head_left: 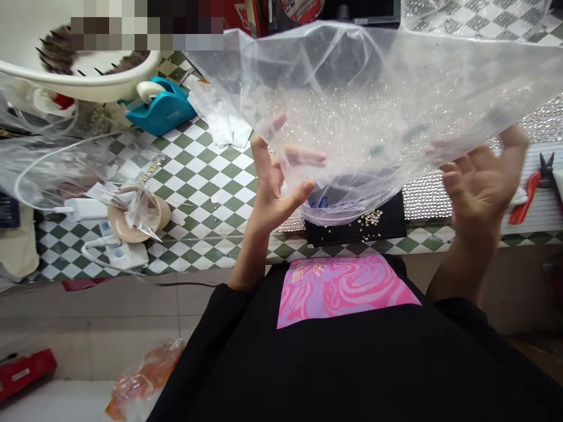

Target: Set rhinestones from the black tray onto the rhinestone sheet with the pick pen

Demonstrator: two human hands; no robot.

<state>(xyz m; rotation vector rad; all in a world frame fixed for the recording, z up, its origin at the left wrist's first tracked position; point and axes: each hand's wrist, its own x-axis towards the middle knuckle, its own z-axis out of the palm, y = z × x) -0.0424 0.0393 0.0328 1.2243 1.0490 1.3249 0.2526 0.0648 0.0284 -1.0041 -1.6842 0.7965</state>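
Observation:
A large clear plastic bag (334, 117), full of small sparkling stones, hangs raised and tilted above the table between my hands. My left hand (272, 190) grips its lower left side, thumb in front and fingers partly seen through the plastic. On the right, my right hand (479, 181) holds the bag's other side, with some fingertips hidden behind it. Below the bag lies a black mat (391, 225) with a small pile of gold-coloured beads (373, 218) on it. A glittering rhinestone sheet (426, 196) stretches behind the mat, partly covered by the bag.
A blue tape dispenser (160, 108) and a white basin (109, 88) stand at the back left. Nearer are a beige tape roll (138, 217) and a white charger (85, 208) with cables. Red-handled pliers (528, 196) lie at right on the checkered tablecloth (211, 217).

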